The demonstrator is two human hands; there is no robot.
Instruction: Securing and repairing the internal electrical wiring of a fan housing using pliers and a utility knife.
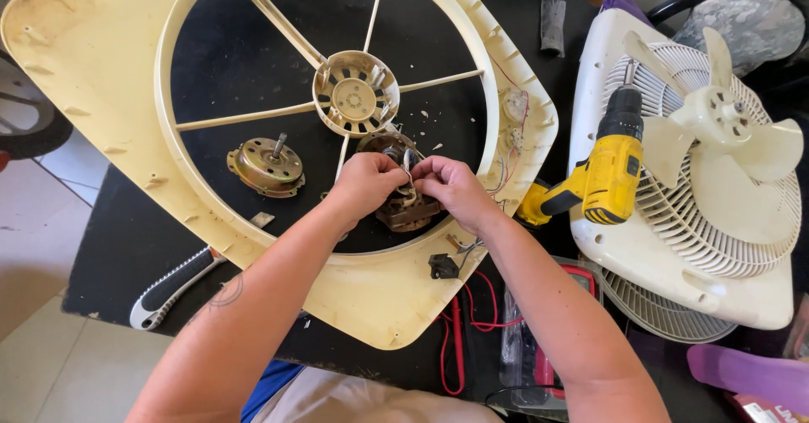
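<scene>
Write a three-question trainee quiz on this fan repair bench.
1. True or false: both hands, left hand and right hand, are on the motor stator.
2. Where does the yellow drill lie? A on the floor; B on the white fan grille; C inside the cream fan frame.
3. Name the metal part lying left of the hands inside the frame.

Key: 1 true. 2 B. 3 the motor end cover with shaft.

A red box with pale printing lay at the frame's bottom right corner, mostly cut off. No other labels, signs or readable screens showed.
</scene>
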